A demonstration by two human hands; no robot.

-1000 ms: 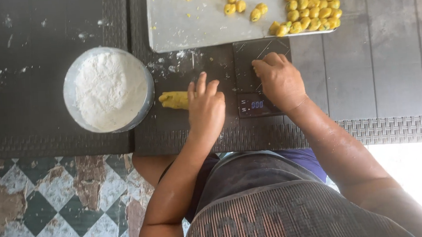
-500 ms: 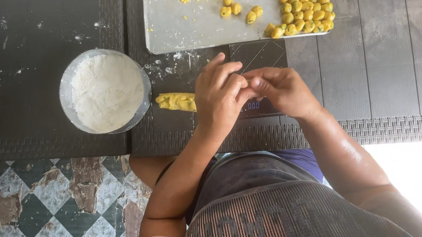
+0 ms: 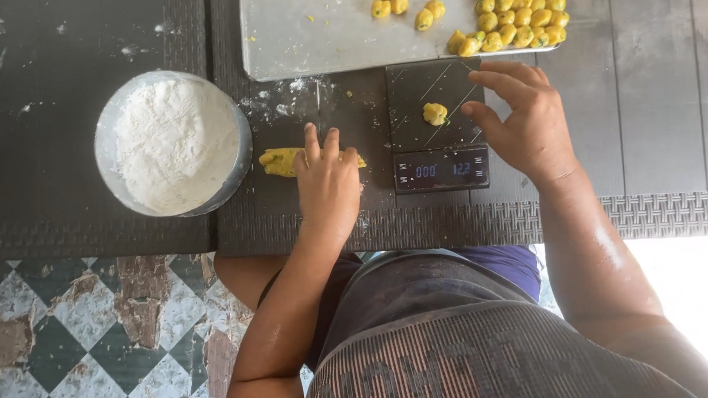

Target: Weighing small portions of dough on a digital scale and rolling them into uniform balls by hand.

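While left hand [image 3: 328, 184] covers dough roll [image 3: 279, 160], scale [image 3: 437, 126] adjoins tray [image 3: 312, 42].

hands [image 3: 433, 149] parted, dough ball [image 3: 435, 114] now on scale [image 3: 438, 124]

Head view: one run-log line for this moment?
left hand: on yellow dough log | right hand: beside small yellow dough piece on black digital scale | round flour bowl left

You see yellow dough balls [image 3: 518, 17] on a grey tray [image 3: 311, 38], one yellow piece [image 3: 435, 114] on the black scale [image 3: 437, 124] — blue digits. White flour [image 3: 174, 140] fills the bowl; the floor [image 3: 44, 357] is green-white checkered.
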